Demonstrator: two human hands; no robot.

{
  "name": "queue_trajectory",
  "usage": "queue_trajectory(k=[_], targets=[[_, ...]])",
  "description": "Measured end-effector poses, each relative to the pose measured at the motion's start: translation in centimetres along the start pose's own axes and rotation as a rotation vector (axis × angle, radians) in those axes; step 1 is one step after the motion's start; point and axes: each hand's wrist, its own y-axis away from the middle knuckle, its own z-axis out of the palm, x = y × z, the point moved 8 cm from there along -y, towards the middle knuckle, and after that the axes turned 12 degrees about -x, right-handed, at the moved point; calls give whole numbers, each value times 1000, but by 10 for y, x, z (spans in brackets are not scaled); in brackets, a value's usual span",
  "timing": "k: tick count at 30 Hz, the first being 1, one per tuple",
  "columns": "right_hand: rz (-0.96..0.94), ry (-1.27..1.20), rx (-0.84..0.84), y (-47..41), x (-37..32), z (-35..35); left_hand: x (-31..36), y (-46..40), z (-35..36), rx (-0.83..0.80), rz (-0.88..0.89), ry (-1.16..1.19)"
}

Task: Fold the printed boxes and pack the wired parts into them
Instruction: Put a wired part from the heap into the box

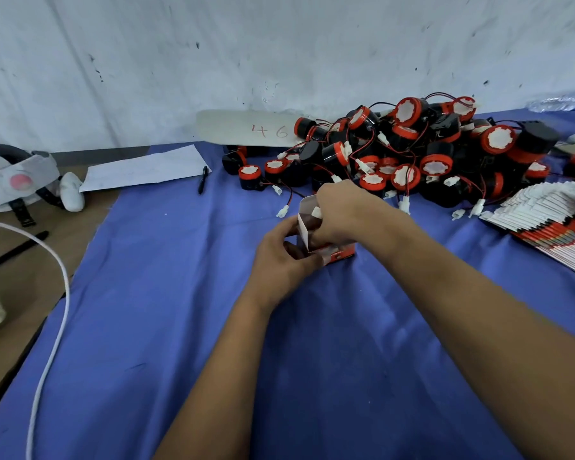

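The left hand (pixel 281 257) grips the printed box (pixel 316 240) upright on the blue cloth (pixel 146 293); the right hand (pixel 342 210) pinches a white connector (pixel 316 212) at its open mouth (part itself hidden). Best to steady the walls and coil the wire in before closing flaps, I judge.

A scuffed, speckled white wall (pixel 279 44) rose behind the counter (pixel 20 273), whose brown top showed at the left. A blue cloth (pixel 166 293) covered most of it. Light fell soft and even, with only faint shadows.
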Motion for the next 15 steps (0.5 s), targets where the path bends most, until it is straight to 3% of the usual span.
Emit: queue_trajectory(k=[15], targets=[[-9, 155, 9, 1, 0, -3, -3, 0, -2, 136, -88, -110]])
